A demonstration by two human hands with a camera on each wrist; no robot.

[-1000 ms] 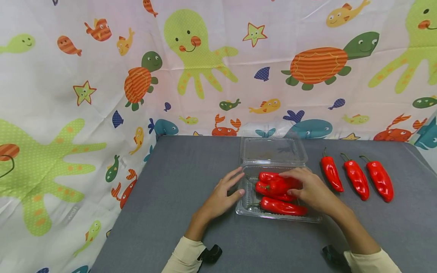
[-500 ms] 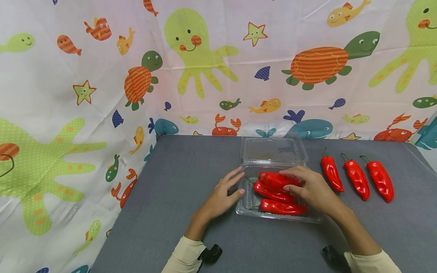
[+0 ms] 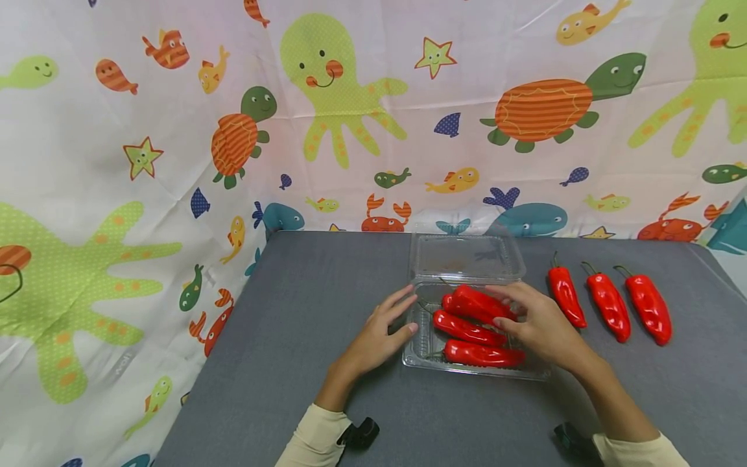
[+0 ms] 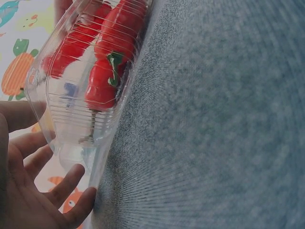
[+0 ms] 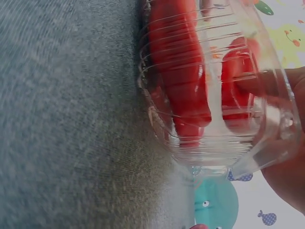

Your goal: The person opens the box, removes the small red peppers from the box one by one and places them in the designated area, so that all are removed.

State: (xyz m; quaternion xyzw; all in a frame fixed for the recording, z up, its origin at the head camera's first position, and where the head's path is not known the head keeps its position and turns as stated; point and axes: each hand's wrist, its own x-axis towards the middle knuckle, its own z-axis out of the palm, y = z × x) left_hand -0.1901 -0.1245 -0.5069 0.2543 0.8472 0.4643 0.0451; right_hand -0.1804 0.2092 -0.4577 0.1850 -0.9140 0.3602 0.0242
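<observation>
A clear plastic clamshell box (image 3: 421, 353) sits on the grey table with its lid (image 3: 467, 256) folded back. Several glossy red peppers lie inside, among them a near one (image 3: 483, 354) and a middle one (image 3: 469, 329). My right hand (image 3: 539, 324) reaches over the box's right wall and pinches the top pepper (image 3: 477, 303) at the back, which overlaps another red pepper (image 3: 447, 302). Its thumb is toward me and the fingers are on the far side. My left hand (image 3: 379, 334), fingers spread and extended, rests at the box's left wall (image 4: 52, 112).
On the table to the right of the box, three more red peppers (image 3: 565, 297) lie in a row, stems pointing away. A white curtain (image 3: 362, 65) printed with sea animals hangs behind the table and along its left side.
The right hand has turned and shifted the top pepper toward the back of the box, uncovering the middle pepper. My left hand has stayed in place.
</observation>
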